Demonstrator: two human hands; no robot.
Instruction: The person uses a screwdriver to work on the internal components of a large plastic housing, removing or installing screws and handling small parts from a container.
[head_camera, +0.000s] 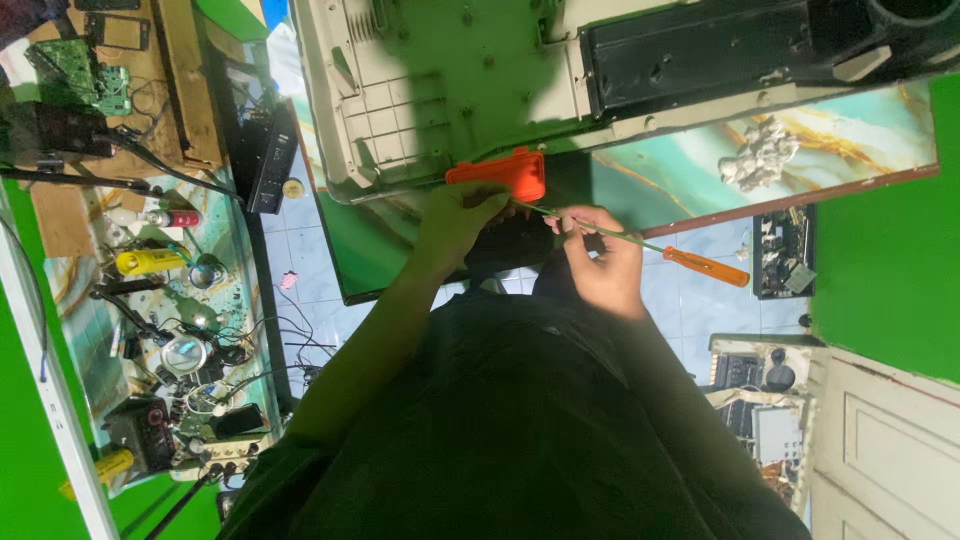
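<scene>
At the centre of the head view, just past the dark shirt (520, 420) that filled the six o'clock half of the frame, two bare hands met over the edge of a table. The left hand (455, 215) lay at about ten o'clock from the right one, its fingers curled and pressed against an orange plastic box (500, 172); whether they actually gripped the box or only steadied it could not be told. That box sat at the lower edge of a large pale plastic panel (430, 90), which lay flat and filled the twelve o'clock part of the picture beside a long black part (700, 50). The right hand (600, 262) was closed around the thin shaft of a screwdriver (650, 245), whose orange handle stuck out toward four o'clock, while its tip pointed toward ten o'clock, ending near the box and the left fingers. At two o'clock a crumpled grey lump (758, 155) rested on the marbled green tabletop (850, 140). At nine o'clock a second bench (75, 275) carried tangled wires, a circuit board (85, 75) and a yellow can (148, 261), well apart from both hands.
</scene>
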